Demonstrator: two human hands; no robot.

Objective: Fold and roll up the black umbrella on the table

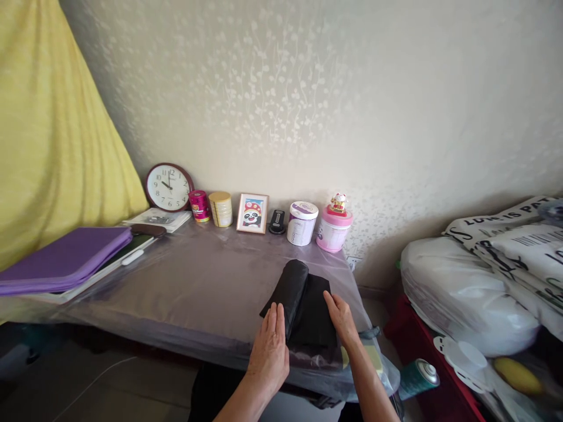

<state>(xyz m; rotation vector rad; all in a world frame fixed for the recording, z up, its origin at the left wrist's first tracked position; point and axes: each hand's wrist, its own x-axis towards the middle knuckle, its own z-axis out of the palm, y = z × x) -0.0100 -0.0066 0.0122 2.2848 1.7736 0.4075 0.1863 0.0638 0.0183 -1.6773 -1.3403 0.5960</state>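
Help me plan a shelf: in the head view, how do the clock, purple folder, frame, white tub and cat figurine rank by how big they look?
1. Purple folder
2. Clock
3. Frame and white tub: too alike to rank
4. Cat figurine

A person's left hand (269, 351) and right hand (341, 317), both bare, with uncovered forearms (368, 378); black clothing (211, 390) covers the legs.
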